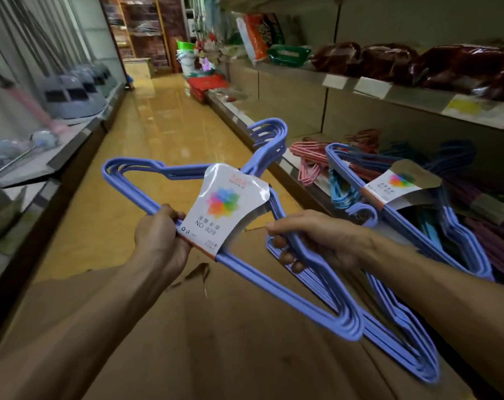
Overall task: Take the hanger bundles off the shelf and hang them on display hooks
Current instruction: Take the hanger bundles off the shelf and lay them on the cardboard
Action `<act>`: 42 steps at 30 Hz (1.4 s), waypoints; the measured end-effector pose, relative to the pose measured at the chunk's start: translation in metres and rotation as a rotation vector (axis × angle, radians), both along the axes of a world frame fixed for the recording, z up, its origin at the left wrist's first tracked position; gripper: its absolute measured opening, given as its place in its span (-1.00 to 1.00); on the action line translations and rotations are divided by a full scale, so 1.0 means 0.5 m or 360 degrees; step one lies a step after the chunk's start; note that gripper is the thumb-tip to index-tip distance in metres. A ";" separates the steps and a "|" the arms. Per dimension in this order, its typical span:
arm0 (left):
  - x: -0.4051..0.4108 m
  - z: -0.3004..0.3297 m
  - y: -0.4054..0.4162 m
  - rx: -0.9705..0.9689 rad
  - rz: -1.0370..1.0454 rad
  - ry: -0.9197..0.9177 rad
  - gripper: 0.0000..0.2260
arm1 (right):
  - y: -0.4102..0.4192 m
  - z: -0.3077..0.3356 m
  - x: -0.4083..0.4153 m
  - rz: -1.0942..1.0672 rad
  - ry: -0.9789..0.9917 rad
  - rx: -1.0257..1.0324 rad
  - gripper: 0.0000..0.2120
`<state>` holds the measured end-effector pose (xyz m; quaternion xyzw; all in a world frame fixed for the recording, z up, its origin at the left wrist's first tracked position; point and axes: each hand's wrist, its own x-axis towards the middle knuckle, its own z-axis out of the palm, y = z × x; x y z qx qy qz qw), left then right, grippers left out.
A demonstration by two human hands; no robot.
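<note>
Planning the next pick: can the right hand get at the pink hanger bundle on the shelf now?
Probably not yet: the right hand already grips a blue hanger bundle, though the pink bundle lies uncovered.

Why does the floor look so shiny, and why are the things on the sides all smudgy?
Head view: the yellow floor mirrors the lights as pale glare; the mops on the left and the red packs on the right shelf are smeared by blur; the shelf edges bend from the wide lens; the label on the blue hangers stays sharp.
</note>
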<state>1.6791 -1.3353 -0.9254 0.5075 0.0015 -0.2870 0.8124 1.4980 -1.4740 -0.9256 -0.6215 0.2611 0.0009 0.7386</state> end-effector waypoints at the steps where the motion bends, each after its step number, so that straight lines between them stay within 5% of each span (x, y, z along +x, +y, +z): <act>1: 0.010 -0.009 0.011 -0.0020 -0.0012 0.0005 -0.93 | 0.009 -0.004 0.014 0.0011 0.0021 0.0012 -0.80; 6: 0.025 -0.017 0.035 0.0240 -0.0063 -0.0205 -0.85 | 0.046 -0.041 0.065 -0.0310 0.0112 -0.0278 -0.74; 11: 0.066 -0.026 0.049 0.0908 -0.0358 -0.0617 -0.79 | 0.065 -0.061 0.082 -0.0428 0.0058 -0.0433 -0.82; 14: 0.092 -0.020 0.058 0.1332 -0.0222 -0.1084 -0.70 | 0.073 -0.067 0.085 -0.0434 0.0071 -0.0691 -0.81; 16: 0.096 0.002 0.057 0.1368 -0.0045 -0.1453 -0.60 | 0.079 -0.074 0.084 -0.0406 0.0056 -0.0884 -0.76; 19: 0.079 0.036 0.046 0.1100 -0.0056 -0.1775 -0.71 | 0.090 -0.083 0.080 -0.0350 0.0056 -0.1025 -0.73; 23: 0.040 0.044 0.025 0.0834 -0.0340 -0.1725 -0.75 | 0.103 -0.091 0.075 -0.0291 0.0083 -0.1044 -0.71; 26: 0.021 0.037 0.005 0.0821 -0.0570 -0.1697 -0.58 | 0.113 -0.094 0.077 -0.0208 0.0074 -0.1065 -0.75; 33: -0.001 0.022 -0.029 0.0935 -0.0218 -0.1808 -0.75 | 0.140 -0.103 0.075 -0.0079 0.0068 -0.0904 -0.48; 42: 0.058 -0.011 0.020 0.0486 -0.0283 -0.1378 -0.80 | 0.127 -0.092 0.079 0.0254 -0.0008 0.0290 -0.64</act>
